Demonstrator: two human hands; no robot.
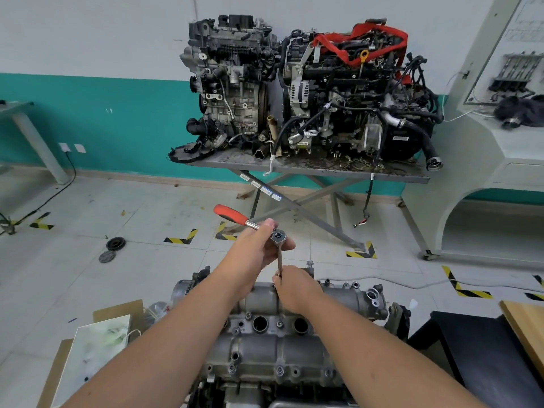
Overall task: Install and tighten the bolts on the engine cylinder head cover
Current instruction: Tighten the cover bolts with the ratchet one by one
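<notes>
The grey cylinder head cover (pixel 265 348) lies in front of me at the bottom centre, with several bolts seated along its edges. My left hand (pixel 256 251) grips the head of a ratchet wrench (pixel 235 217) with a red handle pointing up-left. A thin extension bar (pixel 279 260) runs down from the ratchet head. My right hand (pixel 295 285) pinches the lower end of that bar at the cover's far edge; the bar's tip is hidden by my fingers. One bolt (pixel 309 265) stands upright just behind my right hand.
Two engines (pixel 309 89) sit on a metal scissor table (pixel 309 169) ahead. A grey training console (pixel 485 142) stands right. A wooden board (pixel 527 328) and dark surface lie at the lower right, cardboard and a white bag (pixel 97 348) at the lower left. Round parts (pixel 115 243) lie on the floor.
</notes>
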